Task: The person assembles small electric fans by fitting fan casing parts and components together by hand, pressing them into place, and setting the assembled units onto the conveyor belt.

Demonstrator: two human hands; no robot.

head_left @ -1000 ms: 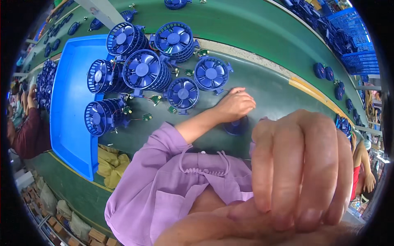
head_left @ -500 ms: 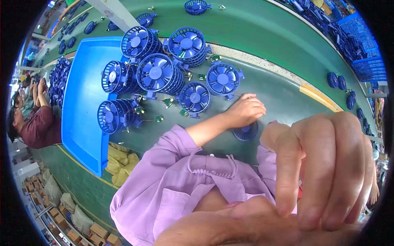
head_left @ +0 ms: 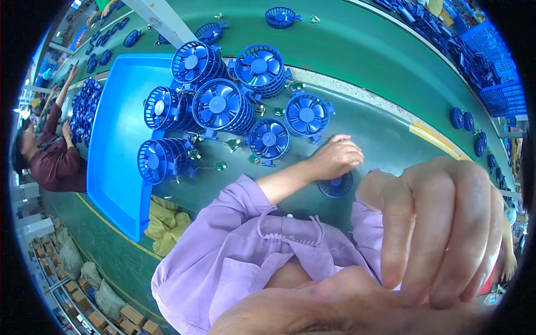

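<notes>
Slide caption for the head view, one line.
Left hand by a round blue grille on the green workbench, right hand raised near the camera; stacked blue fans beside a blue tray.

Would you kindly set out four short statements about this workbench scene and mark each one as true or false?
1. Blue fan stacks stand beside the blue tray. True.
2. The right hand rests inside the blue tray. False: it is raised close to the camera.
3. A round blue part lies on the bench next to the left hand. True.
4. The left sleeve is green. False: it is light purple.
</notes>
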